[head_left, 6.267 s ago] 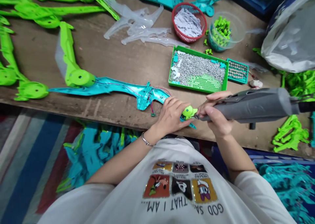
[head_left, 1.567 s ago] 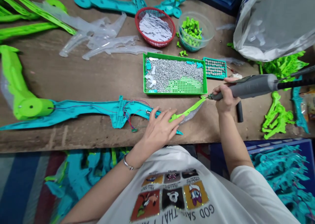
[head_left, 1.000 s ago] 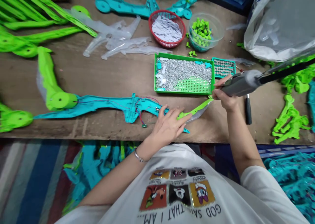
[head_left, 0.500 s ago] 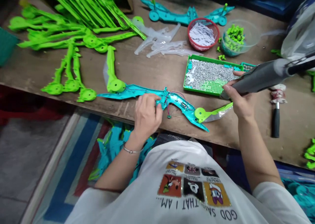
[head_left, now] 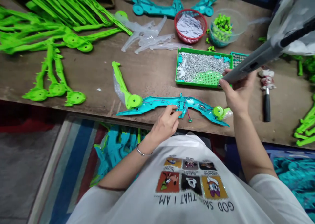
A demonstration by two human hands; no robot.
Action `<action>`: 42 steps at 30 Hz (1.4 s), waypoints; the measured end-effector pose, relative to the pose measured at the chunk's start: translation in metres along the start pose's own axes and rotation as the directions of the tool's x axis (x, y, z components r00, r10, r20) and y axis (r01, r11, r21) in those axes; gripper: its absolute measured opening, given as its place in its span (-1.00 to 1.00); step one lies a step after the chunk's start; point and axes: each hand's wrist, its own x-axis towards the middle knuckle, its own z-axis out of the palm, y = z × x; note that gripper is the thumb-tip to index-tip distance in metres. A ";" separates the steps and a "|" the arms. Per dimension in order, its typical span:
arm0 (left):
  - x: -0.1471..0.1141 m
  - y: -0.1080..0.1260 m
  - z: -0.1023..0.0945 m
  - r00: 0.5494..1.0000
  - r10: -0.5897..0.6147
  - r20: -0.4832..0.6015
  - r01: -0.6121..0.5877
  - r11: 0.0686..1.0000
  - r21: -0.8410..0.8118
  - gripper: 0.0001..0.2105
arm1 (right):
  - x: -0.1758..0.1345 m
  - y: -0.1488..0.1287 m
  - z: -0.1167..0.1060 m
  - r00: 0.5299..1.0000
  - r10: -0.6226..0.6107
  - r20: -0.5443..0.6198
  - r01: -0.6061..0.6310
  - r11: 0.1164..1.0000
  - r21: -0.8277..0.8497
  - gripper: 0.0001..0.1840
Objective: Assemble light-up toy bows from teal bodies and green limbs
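A teal plastic bow-shaped shell (head_left: 159,102) lies along the front of the table, with thin red wires inside it. Lime-green arms with clear film stand off both ends, the left arm (head_left: 123,89) pointing up. My left hand (head_left: 166,122) has its fingers closed on the bow's middle block. From that block a small green circuit board (head_left: 190,120) hangs on wires. My right hand (head_left: 240,92) is wrapped around the lower end of a grey electric screwdriver (head_left: 256,60), its tip by the front right corner of a green tray (head_left: 204,85) of small screws.
Behind stand a red basket (head_left: 190,41) of white pieces and a clear tub (head_left: 240,33) of green parts. Green arms (head_left: 49,37) pile up at left. A black-handled hammer (head_left: 266,107) with a wrapped head lies right. Clear strips (head_left: 147,37) lie at mid-table.
The teal bow has slid right along the table with my left hand on it. The screwdriver in my right hand is tilted more steeply. The whole view has shifted slightly.
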 end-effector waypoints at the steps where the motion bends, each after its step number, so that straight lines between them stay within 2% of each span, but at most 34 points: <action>1: 0.000 0.004 0.002 1.000 0.019 0.007 -0.019 1.000 0.005 -0.70 | -0.003 -0.002 -0.003 1.000 0.002 -0.008 -0.002 1.000 -0.004 -0.23; 4: 0.006 0.010 0.003 0.999 0.044 -0.003 -0.044 0.999 0.017 -0.72 | -0.022 -0.016 -0.014 0.993 -0.034 -0.110 0.028 0.998 -0.058 -0.25; 6: 0.017 0.013 0.000 0.999 0.027 -0.042 -0.026 0.999 0.027 -0.72 | -0.046 -0.028 -0.021 0.976 -0.093 -0.196 0.063 0.986 -0.155 -0.37; 7: 0.025 0.014 -0.001 0.998 0.012 -0.060 -0.010 0.999 0.035 -0.72 | -0.061 -0.034 -0.023 0.970 -0.132 -0.203 0.086 0.972 -0.220 -0.47; 8: 0.034 0.014 -0.002 0.998 -0.004 -0.067 0.007 0.999 0.049 -0.73 | -0.079 -0.039 -0.025 0.976 -0.162 -0.145 0.116 0.952 -0.283 -0.56; 9: 0.044 0.015 -0.002 0.998 -0.020 -0.062 0.024 0.997 0.067 -0.73 | -0.097 -0.043 -0.025 0.982 -0.185 -0.031 0.164 0.927 -0.336 -0.65; 11: 0.065 0.015 0.000 0.999 -0.048 -0.006 0.049 0.993 0.107 -0.72 | -0.132 -0.045 -0.021 0.954 -0.194 0.228 0.272 0.880 -0.389 -0.72; 12: 0.074 0.015 0.001 0.998 -0.058 0.037 0.054 0.992 0.113 -0.71 | -0.147 -0.044 -0.017 0.932 -0.178 0.315 0.303 0.860 -0.411 -0.73; 14: 0.088 0.014 0.005 0.990 -0.054 0.130 0.045 0.996 0.072 -0.69 | -0.170 -0.039 -0.009 0.908 -0.131 0.398 0.323 0.824 -0.466 -0.66; 16: 0.096 0.013 0.008 0.982 -0.028 0.186 0.030 1.000 -0.007 -0.70 | -0.182 -0.035 -0.001 0.907 -0.092 0.411 0.315 0.795 -0.519 -0.54; 19: 0.098 0.013 0.005 0.983 -0.011 0.182 0.027 0.996 -0.085 -0.72 | -0.184 -0.032 0.010 0.909 -0.082 0.408 0.305 0.800 -0.518 -0.36; 24: 0.090 0.014 -0.006 0.989 0.010 0.151 0.019 0.983 -0.184 -0.65 | -0.179 -0.032 0.022 0.900 -0.159 0.405 0.314 0.881 -0.354 -0.15; 27: 0.084 0.009 -0.009 0.994 0.055 0.098 -0.024 0.956 -0.293 -0.55 | -0.173 -0.031 0.027 0.891 -0.220 0.397 0.355 0.883 -0.307 -0.15; 31: 0.080 -0.001 -0.011 0.987 0.093 0.128 -0.031 0.909 -0.415 -0.44 | -0.161 -0.026 0.032 0.879 -0.279 0.388 0.414 0.849 -0.328 -0.23; 34: 0.078 -0.008 -0.010 0.979 0.167 0.121 -0.110 0.919 -0.380 -0.48 | -0.154 -0.020 0.035 0.871 -0.298 0.392 0.435 0.838 -0.330 -0.31; 37: 0.078 -0.013 -0.005 0.976 0.210 0.059 -0.183 0.936 -0.301 -0.60 | -0.152 -0.014 0.036 0.850 -0.340 0.402 0.472 0.831 -0.296 -0.32; 42: 0.076 -0.017 0.003 0.950 0.312 -0.029 -0.313 0.950 -0.017 -0.75 | -0.161 -0.003 0.034 0.820 -0.381 0.427 0.521 0.806 -0.281 -0.40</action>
